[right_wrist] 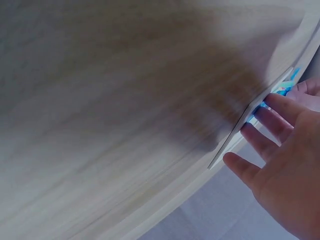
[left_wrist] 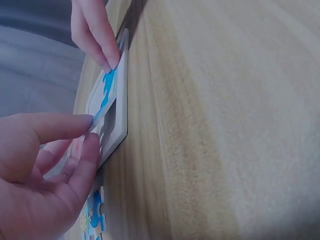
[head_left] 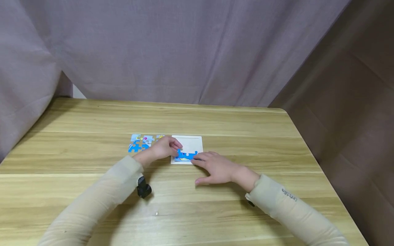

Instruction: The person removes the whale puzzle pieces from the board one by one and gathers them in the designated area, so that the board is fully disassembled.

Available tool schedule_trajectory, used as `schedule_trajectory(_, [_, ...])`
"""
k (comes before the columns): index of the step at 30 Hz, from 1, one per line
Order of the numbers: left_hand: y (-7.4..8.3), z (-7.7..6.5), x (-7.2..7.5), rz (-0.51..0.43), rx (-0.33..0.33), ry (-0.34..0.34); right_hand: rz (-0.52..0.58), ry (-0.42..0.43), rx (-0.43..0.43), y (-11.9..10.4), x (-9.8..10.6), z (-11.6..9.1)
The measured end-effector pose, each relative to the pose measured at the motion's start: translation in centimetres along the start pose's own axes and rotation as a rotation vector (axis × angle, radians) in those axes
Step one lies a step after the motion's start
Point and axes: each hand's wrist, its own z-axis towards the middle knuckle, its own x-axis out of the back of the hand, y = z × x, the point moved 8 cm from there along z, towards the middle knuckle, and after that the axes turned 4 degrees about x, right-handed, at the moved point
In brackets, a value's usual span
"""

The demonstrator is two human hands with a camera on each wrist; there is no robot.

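A white puzzle tray (head_left: 191, 142) lies on the table, with a strip of blue jigsaw pieces (head_left: 186, 156) along its near side. My left hand (head_left: 163, 147) pinches the strip's left end between thumb and fingers. In the left wrist view this end of the jigsaw strip (left_wrist: 106, 97) is tilted up, with a gap above the tray frame (left_wrist: 123, 90). At the other end, my right hand (head_left: 219, 167) touches the strip with extended fingertips. The right wrist view shows its fingers (right_wrist: 260, 142) spread along the tray's edge.
Several more jigsaw pieces (head_left: 134, 147) in blue and pale tones lie left of the tray, partly hidden by the left hand. A tiny pale speck (head_left: 157, 213) is on the wooden table (head_left: 246, 130) nearer the front. Grey curtains (head_left: 172, 51) hang behind the table.
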Motion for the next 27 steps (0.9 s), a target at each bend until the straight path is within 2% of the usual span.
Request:
schedule_trajectory(4, [-0.5,0.0,0.1,-0.053,0.058,-0.004,0.011,-0.009,-0.002,0.0,-0.1,0.0])
schedule_trajectory(12, [-0.9,-0.1,-0.2,-0.143,0.098,-0.061,0.024,-0.027,-0.014,0.1,-0.1,0.0])
schedule_trajectory(18, [-1.0,-0.5,0.2,-0.197,0.072,-0.064,0.025,-0.048,-0.03,0.1,-0.3,0.0])
schedule_trajectory(27, [-1.8,-1.4,2.8,-0.25,0.04,-0.058,0.026,-0.044,-0.025,0.1,-0.2,0.0])
